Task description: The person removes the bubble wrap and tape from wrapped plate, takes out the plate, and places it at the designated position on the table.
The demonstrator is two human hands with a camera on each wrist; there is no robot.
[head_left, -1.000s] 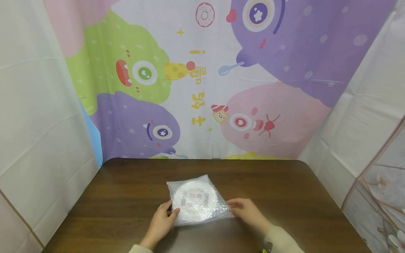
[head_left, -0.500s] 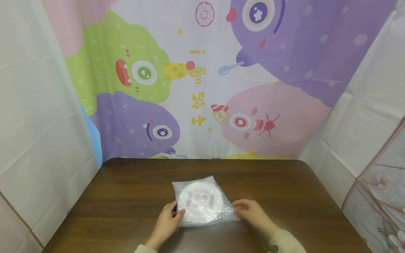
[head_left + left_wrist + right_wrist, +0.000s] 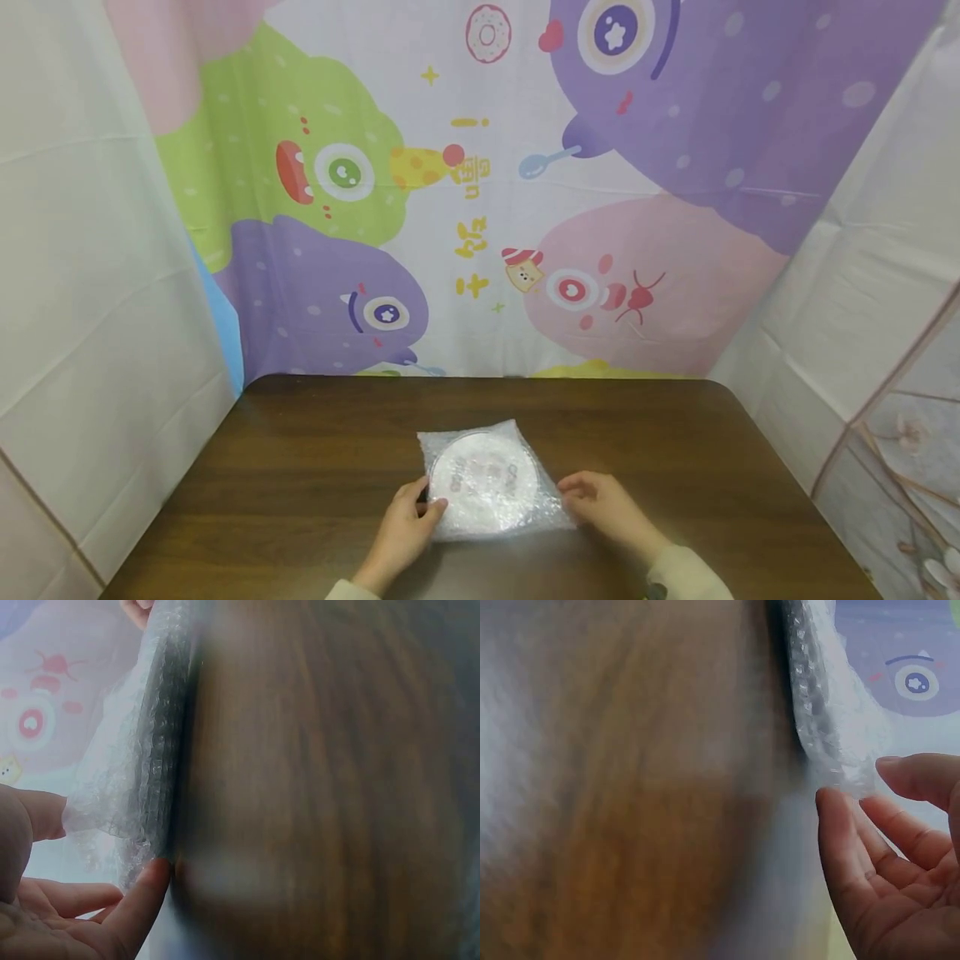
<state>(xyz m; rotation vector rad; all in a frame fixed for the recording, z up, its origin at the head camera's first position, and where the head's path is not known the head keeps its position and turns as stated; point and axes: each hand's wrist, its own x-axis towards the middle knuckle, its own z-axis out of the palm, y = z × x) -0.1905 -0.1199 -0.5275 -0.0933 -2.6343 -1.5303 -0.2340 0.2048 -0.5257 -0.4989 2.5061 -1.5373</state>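
A bubble-wrapped round package, silvery white with blurred printed marks on its face, is held at the near middle of the table. The left hand grips its left edge, thumb on the upper face and fingers at the side. In the left wrist view the bubble wrap lies between thumb and fingers. The right hand holds the loose wrap at the right edge. In the right wrist view the end of the bubble wrap sits between the thumb tip and the fingertips. What is inside stays blurred by the wrap.
The dark brown wooden table has rounded far corners. A curtain with cartoon monsters hangs behind it. Pale cloth walls stand at both sides.
Both hands and the wrapped package have shifted a little to the right. The holds on it look the same.
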